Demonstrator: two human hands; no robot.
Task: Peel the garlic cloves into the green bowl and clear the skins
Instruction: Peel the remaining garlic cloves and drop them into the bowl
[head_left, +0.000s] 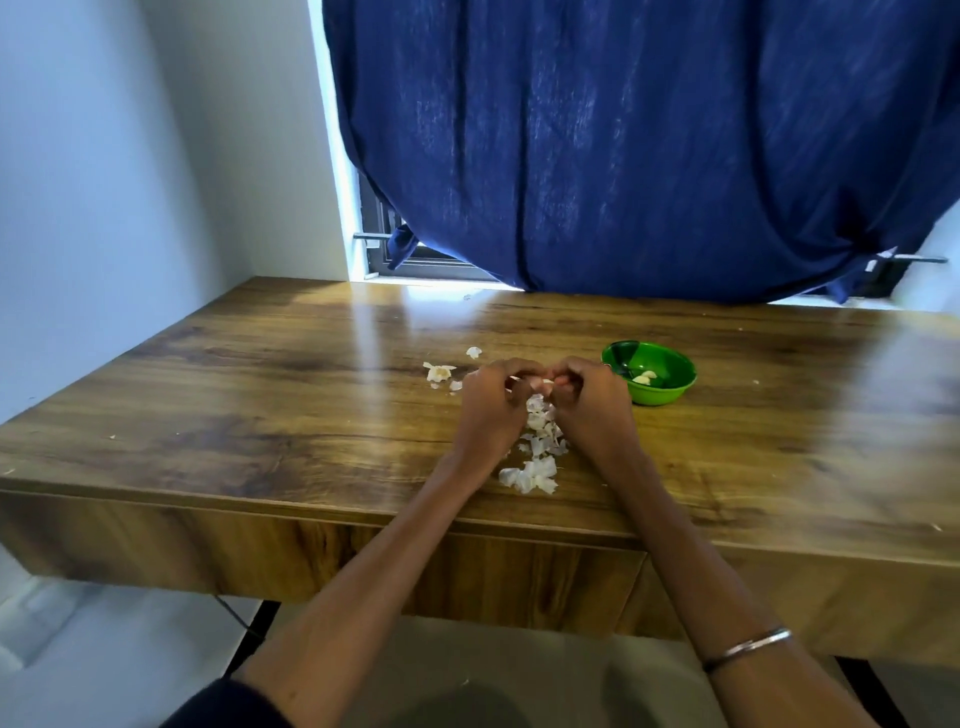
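Observation:
My left hand (491, 402) and my right hand (592, 402) meet above the wooden table (260, 395), fingers curled, both pinching one garlic clove (545, 383) between them. Below the hands lies a pile of white garlic skins (537, 457). A garlic remnant with skins (439, 373) sits to the left of my left hand, and one loose skin (473, 352) lies just beyond. The green bowl (670, 389) stands to the right of my right hand with peeled cloves (644, 378) inside.
A blue curtain (623, 156) hangs over the window behind the table's far edge. A white wall (104, 182) borders the table on the left. The table's front edge runs just below the skin pile.

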